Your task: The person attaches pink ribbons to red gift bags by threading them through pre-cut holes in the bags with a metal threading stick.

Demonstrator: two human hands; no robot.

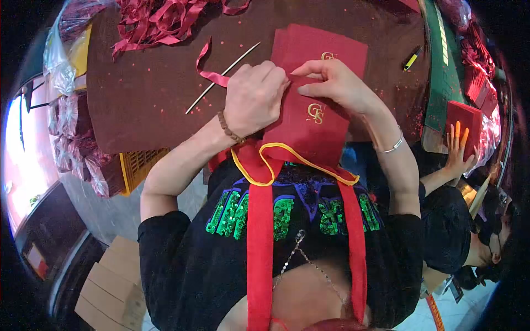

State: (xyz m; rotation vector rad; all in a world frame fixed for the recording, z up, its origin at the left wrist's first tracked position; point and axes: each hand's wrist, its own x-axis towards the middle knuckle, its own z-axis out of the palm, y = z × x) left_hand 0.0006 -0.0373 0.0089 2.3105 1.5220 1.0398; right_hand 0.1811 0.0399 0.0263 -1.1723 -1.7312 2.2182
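A dark red pouch (pixel 309 129) with gold letters lies in front of my body, its lower end over the apron's yellow-edged top. My left hand (pixel 256 94), with a beaded bracelet, is closed in a fist at the pouch's upper left edge. A pinkish-red ribbon (pixel 208 73) runs into that fist; the fingertips are hidden. My right hand (pixel 334 83) rests over the pouch's upper part, thumb and index finger curved with a gap between them, near the left fist. Beneath the ribbon lies a thin pale stick (pixel 199 103). Another red pouch (pixel 326 41) lies just beyond.
A heap of red ribbons (pixel 157 22) lies at the far left of the brown-covered table (pixel 121 105). At right is a yellow-and-black pen-like tool (pixel 412 58). A co-worker's hand (pixel 458 149) touches a red box (pixel 465 124). Cardboard (pixel 113 284) stands at lower left.
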